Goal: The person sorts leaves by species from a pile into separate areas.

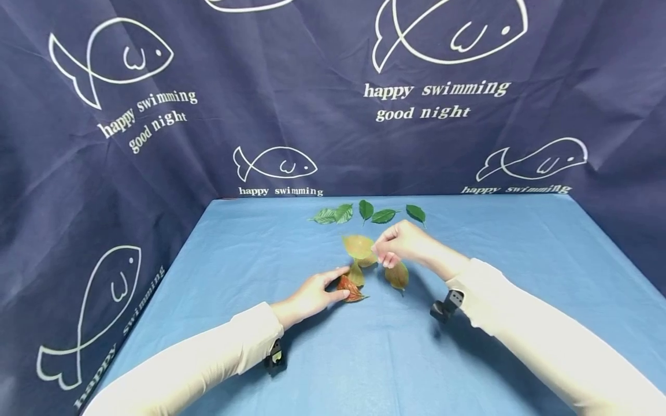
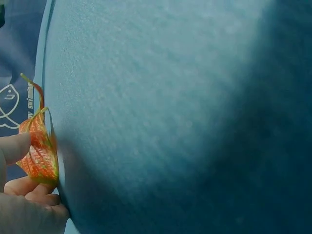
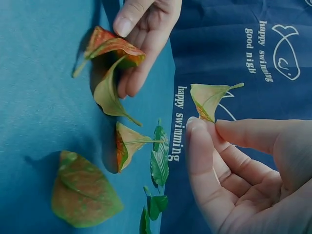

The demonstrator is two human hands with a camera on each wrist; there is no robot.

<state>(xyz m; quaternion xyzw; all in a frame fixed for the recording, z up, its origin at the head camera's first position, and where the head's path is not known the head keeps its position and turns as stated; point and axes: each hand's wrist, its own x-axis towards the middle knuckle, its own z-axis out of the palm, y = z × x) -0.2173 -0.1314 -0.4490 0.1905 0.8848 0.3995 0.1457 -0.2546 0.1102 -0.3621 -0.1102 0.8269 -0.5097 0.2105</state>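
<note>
My right hand pinches a yellow-green leaf between thumb and forefinger, raised over the table. At the left, a red-orange leaf lies between the thumb and fingers of my left hand, which rests low on the cloth. A curled yellow leaf overlaps the red one close by those fingers. Another yellow leaf with a reddish side is beside it, partly hidden under the held leaf in the head view. Below my right hand lies a brownish-green leaf.
Several green leaves, among them a ribbed leaf and a smooth dark leaf, form a row toward the table's far edge. A blue cloth covers the table. Behind it hangs a navy curtain with white fish drawings.
</note>
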